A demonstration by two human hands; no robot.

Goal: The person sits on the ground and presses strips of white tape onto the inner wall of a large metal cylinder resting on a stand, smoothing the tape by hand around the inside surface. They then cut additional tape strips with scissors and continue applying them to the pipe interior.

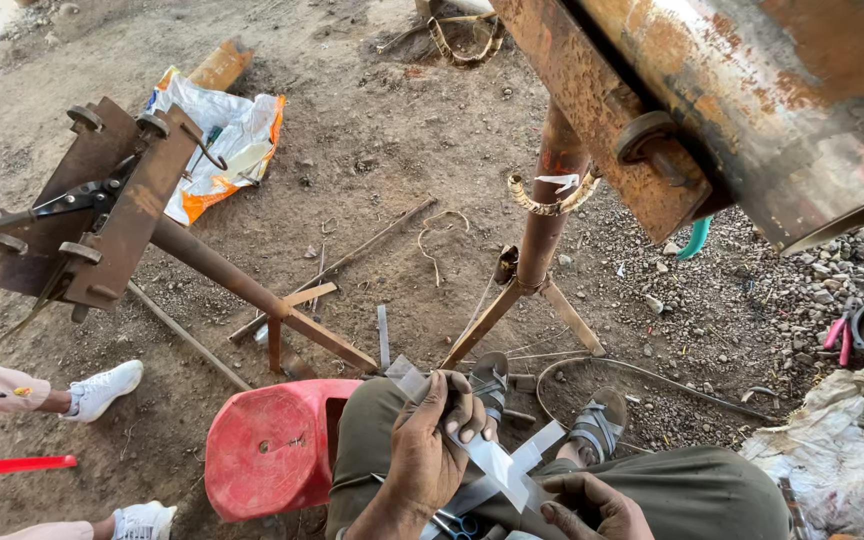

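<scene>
A flat, pale metal strip (480, 452) is lying across the seated person's lap, running from above the left knee down toward the lower middle of the view, where a second pale strip (530, 462) is crossing it. The left hand (434, 440) is clenching around the upper part of the strip, fingers curling over its top face. The right hand (592, 508) is sitting just below the crossing, fingers bending inward beside the strip's lower end; whether it is actually gripping the metal cannot be told, since the frame edge is cutting it off. A pair of scissors with blue handles (457, 524) is resting on the lap under the left wrist.

The person is wearing olive trousers (692, 490) and grey sandals (597, 425), with feet planted on gravelly dirt. Just beside the left knee, a red plastic stool (270, 447) is lying tipped over. Ahead of the feet, a rusty pipe stand (540, 240) is rising on splayed legs toward a large rusty drum (752, 90). To the left, a rusty steel bending jig (102, 200) is standing on a slanted pipe, with an orange-and-white sack (222, 140) lying behind it. At the left edge, another person's white sneakers (102, 388) are showing.
</scene>
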